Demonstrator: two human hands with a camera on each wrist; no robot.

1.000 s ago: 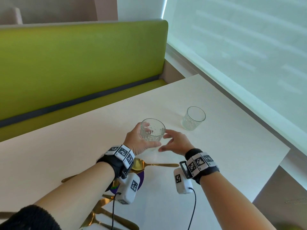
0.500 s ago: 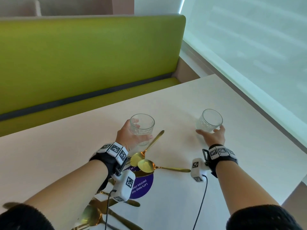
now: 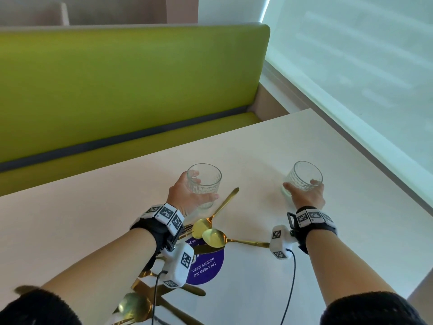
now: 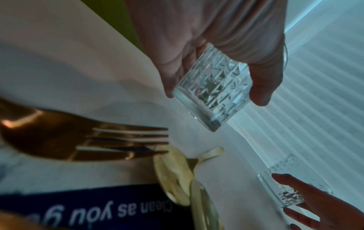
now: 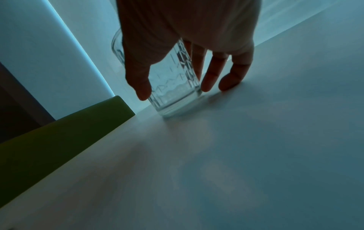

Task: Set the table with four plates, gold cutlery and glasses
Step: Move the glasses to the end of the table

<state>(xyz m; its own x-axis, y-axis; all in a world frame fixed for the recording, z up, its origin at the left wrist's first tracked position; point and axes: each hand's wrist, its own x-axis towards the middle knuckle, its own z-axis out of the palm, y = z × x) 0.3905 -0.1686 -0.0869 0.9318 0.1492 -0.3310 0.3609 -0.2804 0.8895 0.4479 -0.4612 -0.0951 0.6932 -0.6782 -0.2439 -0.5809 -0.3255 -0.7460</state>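
Two cut-pattern tumblers are in hand. The left hand (image 3: 187, 195) wraps the left glass (image 3: 204, 184) around its side wall, thumb on the near side and fingers (image 3: 193, 174) curled round the far side. In the left wrist view its base hangs clear of the counter (image 3: 257, 146), tilted. The right hand (image 3: 307, 195) grips the right glass (image 3: 303, 175) low on its wall, thumb on one side and fingers on the other. In the right wrist view that glass's base touches the counter, not far from the window-side edge, and at least one fingertip rests on the surface beside it.

Both glasses look thick-walled and heavy-based, so I judge them rigid, fairly weighty for their size and breakable if knocked or dropped. The moulded facets give the skin some purchase, though smooth glass slides easily. A mid-wall wrap, as the left hand has, seems the safest hold; pinching at the rim would be less steady.

Gold spoons (image 3: 212, 235) and a fork (image 4: 126, 140) lie loose just nearer the person, partly over a purple sticker (image 3: 206, 266). A glass set down on a handle would tip. No plates are in view.
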